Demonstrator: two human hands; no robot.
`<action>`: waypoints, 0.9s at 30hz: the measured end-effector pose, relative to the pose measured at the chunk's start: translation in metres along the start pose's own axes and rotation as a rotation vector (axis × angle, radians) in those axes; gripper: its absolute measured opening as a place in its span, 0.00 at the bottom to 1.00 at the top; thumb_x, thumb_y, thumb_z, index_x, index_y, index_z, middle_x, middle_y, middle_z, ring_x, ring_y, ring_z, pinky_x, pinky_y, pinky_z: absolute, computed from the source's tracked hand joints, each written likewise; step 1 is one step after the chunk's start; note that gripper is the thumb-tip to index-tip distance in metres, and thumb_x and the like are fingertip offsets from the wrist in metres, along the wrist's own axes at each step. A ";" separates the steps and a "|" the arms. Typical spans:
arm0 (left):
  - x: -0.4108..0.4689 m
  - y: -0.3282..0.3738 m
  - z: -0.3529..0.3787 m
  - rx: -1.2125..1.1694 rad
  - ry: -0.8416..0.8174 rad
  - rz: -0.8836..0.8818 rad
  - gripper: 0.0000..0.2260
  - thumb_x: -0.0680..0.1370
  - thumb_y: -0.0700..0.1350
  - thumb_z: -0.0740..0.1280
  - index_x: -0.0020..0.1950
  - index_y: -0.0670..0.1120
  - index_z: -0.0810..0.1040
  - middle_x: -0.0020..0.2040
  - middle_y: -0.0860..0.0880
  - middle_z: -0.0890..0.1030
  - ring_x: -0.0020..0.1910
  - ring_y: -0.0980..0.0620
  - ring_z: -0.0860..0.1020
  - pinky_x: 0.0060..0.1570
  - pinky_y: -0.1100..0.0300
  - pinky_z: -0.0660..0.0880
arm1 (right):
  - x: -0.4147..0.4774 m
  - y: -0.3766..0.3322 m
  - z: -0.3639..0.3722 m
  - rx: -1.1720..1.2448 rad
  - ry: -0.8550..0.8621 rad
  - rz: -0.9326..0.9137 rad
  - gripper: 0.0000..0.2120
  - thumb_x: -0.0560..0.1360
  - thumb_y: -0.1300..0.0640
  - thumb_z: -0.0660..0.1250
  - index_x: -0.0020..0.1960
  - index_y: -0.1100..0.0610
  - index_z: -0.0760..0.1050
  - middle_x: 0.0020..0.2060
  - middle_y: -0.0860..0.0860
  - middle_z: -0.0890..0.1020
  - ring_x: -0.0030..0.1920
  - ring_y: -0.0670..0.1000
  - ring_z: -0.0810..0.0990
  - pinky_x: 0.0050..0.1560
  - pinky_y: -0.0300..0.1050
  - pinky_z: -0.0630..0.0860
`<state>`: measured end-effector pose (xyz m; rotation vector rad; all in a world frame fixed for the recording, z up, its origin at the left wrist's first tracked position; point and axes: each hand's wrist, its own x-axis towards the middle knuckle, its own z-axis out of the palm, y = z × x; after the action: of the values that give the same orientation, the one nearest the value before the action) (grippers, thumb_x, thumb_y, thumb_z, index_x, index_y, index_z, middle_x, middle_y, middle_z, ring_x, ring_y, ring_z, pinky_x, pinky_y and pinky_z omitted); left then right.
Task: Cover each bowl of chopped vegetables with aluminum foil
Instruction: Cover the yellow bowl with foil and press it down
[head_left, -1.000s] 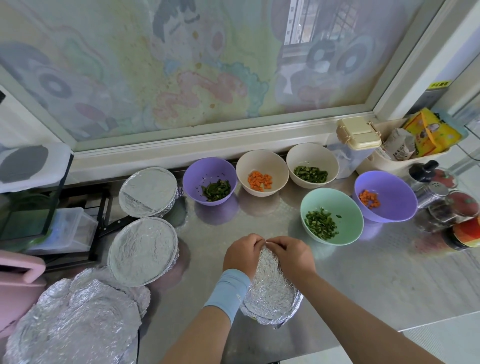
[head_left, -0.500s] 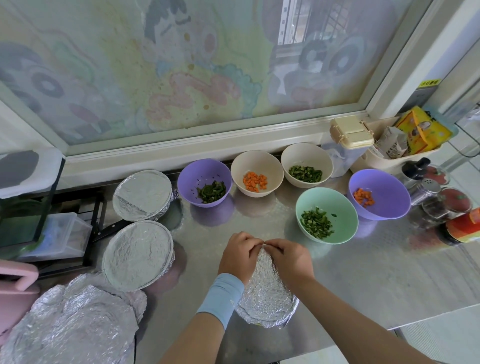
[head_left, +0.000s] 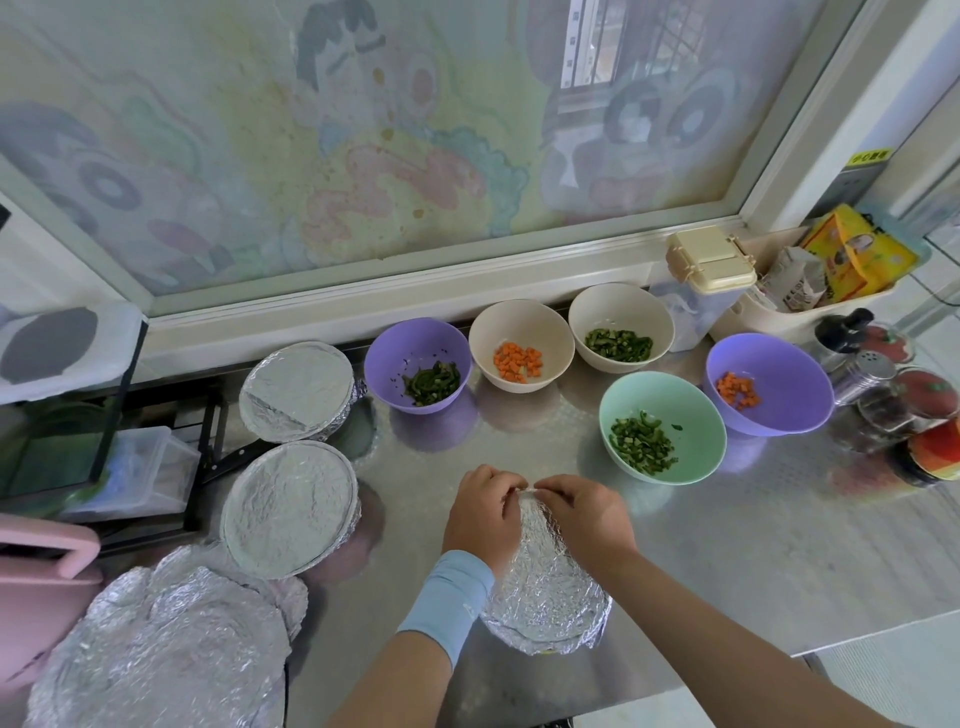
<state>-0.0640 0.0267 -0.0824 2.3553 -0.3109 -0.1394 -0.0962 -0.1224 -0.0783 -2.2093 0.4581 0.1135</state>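
Note:
A foil-covered bowl (head_left: 545, 597) sits in front of me on the steel counter (head_left: 753, 545). My left hand (head_left: 485, 512) and my right hand (head_left: 587, 514) both pinch the foil at the bowl's far rim, fingertips nearly touching. Two more foil-covered bowls (head_left: 298, 389) (head_left: 291, 509) stand at the left. Uncovered bowls line the back: a purple bowl (head_left: 418, 364) with green pieces, a cream bowl (head_left: 521, 344) with carrot, a cream bowl (head_left: 621, 327) with green pieces, a mint bowl (head_left: 662, 428) with green pieces, and a purple bowl (head_left: 769, 384) with carrot.
Loose crumpled foil sheets (head_left: 161, 644) lie at the lower left beside a pink object (head_left: 41, 582). Jars and a shaker (head_left: 904, 410) crowd the right edge. A cream tub with packets (head_left: 810, 291) and a lidded container (head_left: 709, 265) stand by the window sill.
Both hands stay at the far rim of the foil-covered bowl, working the foil there; nothing else on the counter has moved.

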 end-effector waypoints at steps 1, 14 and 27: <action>0.002 0.001 0.000 -0.014 -0.031 0.016 0.08 0.79 0.43 0.64 0.53 0.50 0.82 0.47 0.54 0.76 0.51 0.56 0.72 0.51 0.63 0.72 | -0.001 0.000 0.000 0.009 0.007 -0.002 0.04 0.75 0.51 0.71 0.48 0.46 0.85 0.38 0.41 0.84 0.39 0.41 0.80 0.44 0.40 0.77; -0.002 0.000 0.008 -0.033 0.047 -0.072 0.06 0.80 0.44 0.66 0.49 0.48 0.83 0.44 0.52 0.76 0.50 0.53 0.71 0.50 0.64 0.68 | 0.002 0.003 -0.003 -0.043 -0.071 -0.008 0.08 0.76 0.46 0.69 0.53 0.44 0.82 0.44 0.39 0.84 0.44 0.40 0.80 0.49 0.38 0.76; 0.002 -0.002 0.006 -0.021 0.007 0.056 0.05 0.78 0.44 0.68 0.49 0.50 0.84 0.43 0.55 0.76 0.48 0.58 0.70 0.49 0.74 0.64 | -0.003 0.005 0.001 0.065 -0.046 0.001 0.04 0.75 0.50 0.72 0.48 0.45 0.85 0.37 0.38 0.84 0.39 0.39 0.80 0.43 0.38 0.78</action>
<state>-0.0627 0.0234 -0.0876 2.3231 -0.3702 -0.1073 -0.1005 -0.1237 -0.0822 -2.1381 0.4310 0.1479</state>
